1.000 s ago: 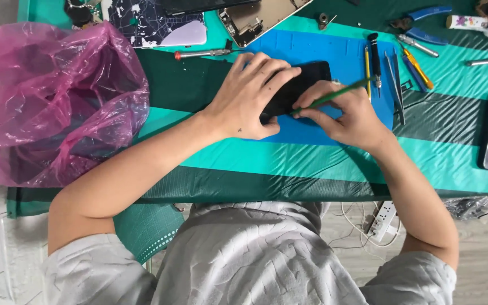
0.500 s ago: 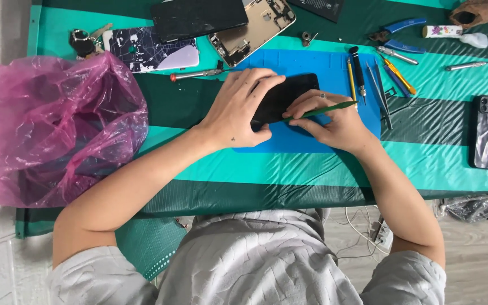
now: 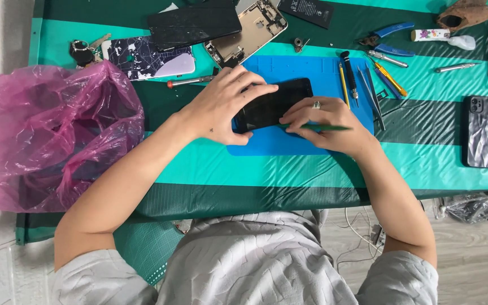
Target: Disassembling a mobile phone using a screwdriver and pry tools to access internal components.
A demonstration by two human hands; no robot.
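Green-and-teal striped cloth [image 3: 289,175] covers the workbench, with a blue repair mat [image 3: 306,70] laid near the centre of the frame and pale wood floor showing at lower right. On the mat lies a black smartphone [image 3: 272,104], screen side up and tilted a little. The left hand [image 3: 221,107] is clamped over the phone's left end, fingers curled across its top edge and thumb at the lower edge, pinning it to the mat. The right hand [image 3: 326,124], a ring on one finger, is closed around a thin green pry tool [image 3: 320,128] whose tip meets the phone's lower right edge.

To the right of the mat sit screwdrivers and tweezers [image 3: 362,79] in a row, with blue-handled pliers [image 3: 388,39] above them and a dark ridged phone case [image 3: 483,131] at the far right. Upper left of centre holds a cracked black screen panel [image 3: 193,25], an opened phone chassis [image 3: 252,28] and a marbled phone case [image 3: 145,56]; a crumpled pink plastic bag [image 3: 46,135] fills the left side.

Prying here seems to go best with the tool kept shallow and nearly flat to the seam, the left hand pressing straight down so the phone cannot skate, and force fed in gently to avoid cracking glass or slipping toward the fingers
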